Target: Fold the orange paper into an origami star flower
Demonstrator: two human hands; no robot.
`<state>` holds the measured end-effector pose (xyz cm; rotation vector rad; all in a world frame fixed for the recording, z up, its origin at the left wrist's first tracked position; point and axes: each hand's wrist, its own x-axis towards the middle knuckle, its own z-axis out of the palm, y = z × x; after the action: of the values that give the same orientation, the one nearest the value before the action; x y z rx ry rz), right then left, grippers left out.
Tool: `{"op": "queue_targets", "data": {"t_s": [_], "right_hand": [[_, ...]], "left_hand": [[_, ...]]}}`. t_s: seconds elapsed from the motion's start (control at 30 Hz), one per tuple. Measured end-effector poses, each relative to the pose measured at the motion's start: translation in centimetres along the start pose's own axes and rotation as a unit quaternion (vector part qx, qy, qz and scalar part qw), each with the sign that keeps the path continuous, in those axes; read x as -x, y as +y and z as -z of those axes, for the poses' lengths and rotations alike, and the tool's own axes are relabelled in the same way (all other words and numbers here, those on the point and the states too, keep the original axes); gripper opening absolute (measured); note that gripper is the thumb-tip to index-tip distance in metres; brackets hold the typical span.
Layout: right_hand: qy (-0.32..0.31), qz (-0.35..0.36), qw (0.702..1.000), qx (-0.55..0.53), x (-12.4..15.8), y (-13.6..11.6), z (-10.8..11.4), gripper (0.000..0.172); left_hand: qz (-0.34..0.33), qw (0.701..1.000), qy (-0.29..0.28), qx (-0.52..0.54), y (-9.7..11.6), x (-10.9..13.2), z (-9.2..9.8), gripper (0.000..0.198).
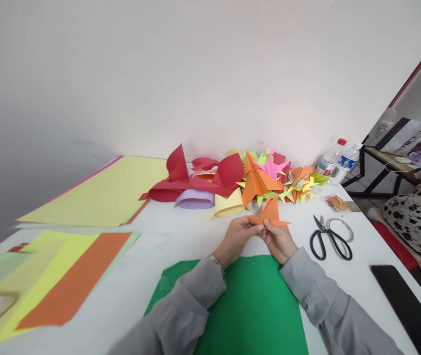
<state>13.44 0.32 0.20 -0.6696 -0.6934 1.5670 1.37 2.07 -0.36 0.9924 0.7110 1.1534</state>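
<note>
An orange origami bird (270,212) with pointed wings is held between both hands above the white table. My left hand (235,238) pinches its left side near the bottom. At the lower middle, the thumb and fingers of my right hand (281,240) close on the folded paper. Beneath my forearms lies a large green paper sheet (258,301). Just behind the bird rises a pile of folded paper pieces, with a larger orange paper plane (258,180), a pink folded star shape (272,166) and curled red paper (228,175).
Black-handled scissors (330,239) and a ring of wire (340,230) lie to the right, near a black strip (406,305). Two plastic bottles (338,162) stand at the back right. Coloured sheets (77,281) and a large yellow sheet (102,192) cover the left. A seated person (419,212) is beyond the right edge.
</note>
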Motion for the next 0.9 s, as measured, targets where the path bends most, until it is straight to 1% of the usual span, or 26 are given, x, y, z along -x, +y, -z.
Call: {"op": "queue_targets", "data": {"t_s": [0.17,0.27,0.37,0.47,0.57,0.63,0.73,0.9], "right_hand": [[0.047,0.016,0.999,-0.009,-0.30,0.35,0.26,0.018],[0.047,0.026,0.999,0.004,-0.37,0.44,0.22,0.017],[0.039,0.025,0.999,0.008,-0.34,0.47,0.19,0.017],[0.048,0.010,0.999,-0.003,-0.41,0.57,0.46,0.017],[0.050,0.016,0.999,-0.005,-0.54,0.65,0.84,0.015],[0.048,0.016,0.999,-0.009,-0.56,0.61,0.90,0.015],[0.047,0.015,0.999,-0.010,-0.43,0.47,0.63,0.015],[0.029,0.046,0.997,0.048,-0.19,0.60,0.20,0.015]], "left_hand": [[-0.001,0.998,0.001,0.056,0.22,0.07,-0.15,0.016],[-0.005,0.997,0.022,0.074,0.63,0.09,-0.35,0.015],[-0.024,0.998,0.030,0.051,0.68,0.04,-0.36,0.018],[-0.038,0.999,0.028,0.026,0.44,-0.05,-0.18,0.020],[-0.054,0.998,0.036,-0.011,0.30,-0.12,-0.03,0.021],[-0.058,0.997,0.033,-0.028,0.31,-0.11,-0.03,0.022],[-0.053,0.998,0.037,-0.026,0.37,0.02,-0.10,0.023],[-0.051,0.997,0.043,-0.039,0.41,0.28,-0.16,0.017]]}}
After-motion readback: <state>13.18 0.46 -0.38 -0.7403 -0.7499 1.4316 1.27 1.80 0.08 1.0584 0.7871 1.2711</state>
